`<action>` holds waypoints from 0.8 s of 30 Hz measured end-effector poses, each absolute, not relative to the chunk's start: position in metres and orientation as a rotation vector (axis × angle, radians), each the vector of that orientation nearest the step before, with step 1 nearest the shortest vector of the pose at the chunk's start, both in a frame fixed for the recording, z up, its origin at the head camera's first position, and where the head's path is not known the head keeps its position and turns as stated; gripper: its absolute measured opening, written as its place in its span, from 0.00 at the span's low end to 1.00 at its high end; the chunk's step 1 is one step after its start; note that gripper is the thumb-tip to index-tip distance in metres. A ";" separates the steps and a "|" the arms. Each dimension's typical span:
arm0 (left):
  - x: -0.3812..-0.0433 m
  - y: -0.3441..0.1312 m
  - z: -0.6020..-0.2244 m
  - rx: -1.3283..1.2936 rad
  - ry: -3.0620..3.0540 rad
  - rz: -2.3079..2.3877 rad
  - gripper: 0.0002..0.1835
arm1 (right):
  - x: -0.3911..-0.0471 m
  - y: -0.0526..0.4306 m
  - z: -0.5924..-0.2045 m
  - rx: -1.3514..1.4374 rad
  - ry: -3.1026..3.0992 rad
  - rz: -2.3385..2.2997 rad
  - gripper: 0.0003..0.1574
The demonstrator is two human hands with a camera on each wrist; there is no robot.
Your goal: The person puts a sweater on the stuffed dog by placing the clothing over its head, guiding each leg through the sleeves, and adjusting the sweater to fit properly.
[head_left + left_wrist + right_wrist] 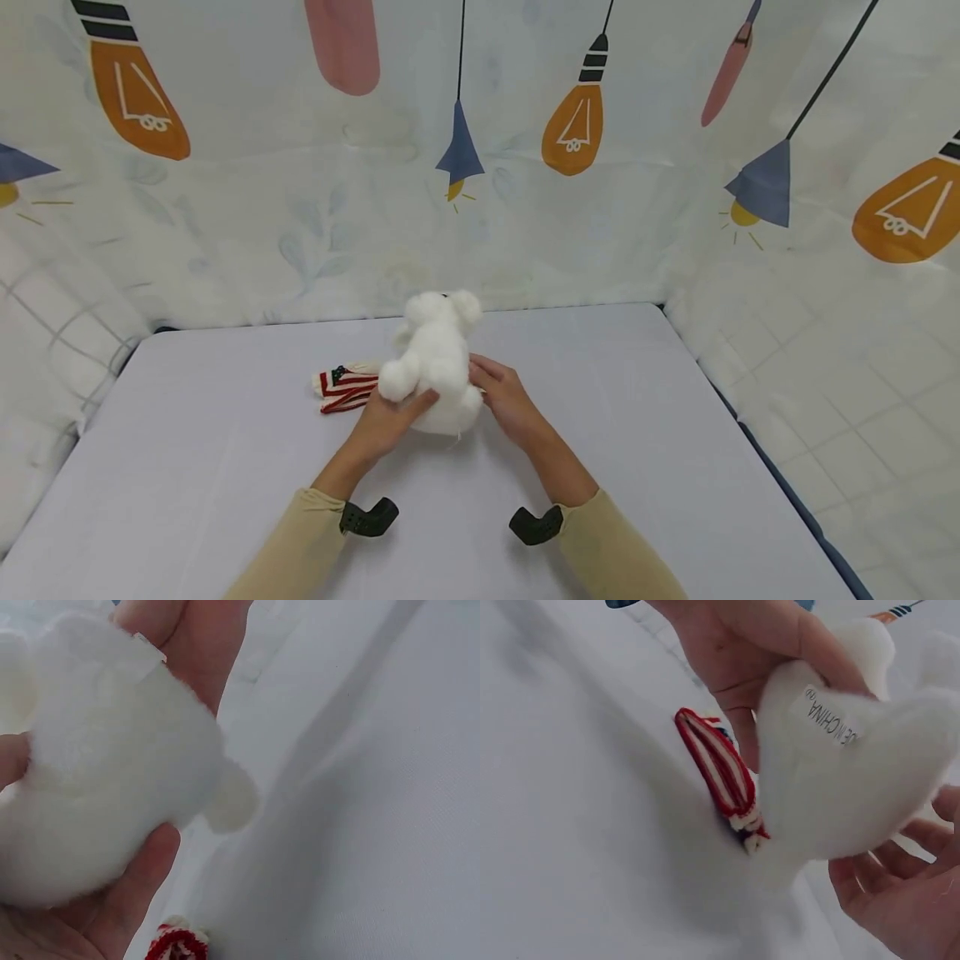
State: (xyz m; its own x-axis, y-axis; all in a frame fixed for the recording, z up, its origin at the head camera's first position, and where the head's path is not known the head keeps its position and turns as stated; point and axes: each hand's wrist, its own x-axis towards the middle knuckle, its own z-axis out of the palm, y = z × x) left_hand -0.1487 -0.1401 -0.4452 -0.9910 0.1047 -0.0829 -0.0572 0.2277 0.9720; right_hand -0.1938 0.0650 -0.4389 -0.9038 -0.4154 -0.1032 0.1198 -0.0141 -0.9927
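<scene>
A white plush bear is held over the table between both hands, its back toward the head camera. My left hand grips its lower left side, with the thumb across the fur. On the other side, the right hand holds the bear with bent fingers, partly hidden behind it in the head view. A white "MADE IN CHINA" tag shows on the bear in the right wrist view. Just left of the bear lies a small red-and-cream striped knitted piece with a dark patch, partly covered by the toy.
A white cloth covers the table. Behind it hangs a pale curtain printed with lamps and bulbs, and similar sheeting runs along both sides. Black wrist-worn devices jut inward from the beige sleeves.
</scene>
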 end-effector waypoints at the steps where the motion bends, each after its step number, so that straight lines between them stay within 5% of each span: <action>1: -0.148 -0.140 -0.445 0.054 2.382 1.869 0.40 | -0.195 0.066 -0.436 -0.307 1.933 -1.940 0.29; 5: -0.148 -0.139 -0.447 0.219 2.543 1.823 0.43 | -0.196 0.069 -0.425 -0.327 2.011 -1.803 0.37; 13: -0.144 -0.127 -0.447 0.497 2.998 1.381 0.50 | -0.200 0.072 -0.417 -0.397 2.088 -1.709 0.31; 19: -0.142 -0.126 -0.441 0.556 2.751 1.427 0.63 | -0.200 0.071 -0.417 -0.396 2.169 -1.728 0.33; 24: -0.145 -0.127 -0.435 0.540 2.583 1.488 0.60 | -0.199 0.069 -0.419 -0.446 2.170 -1.761 0.33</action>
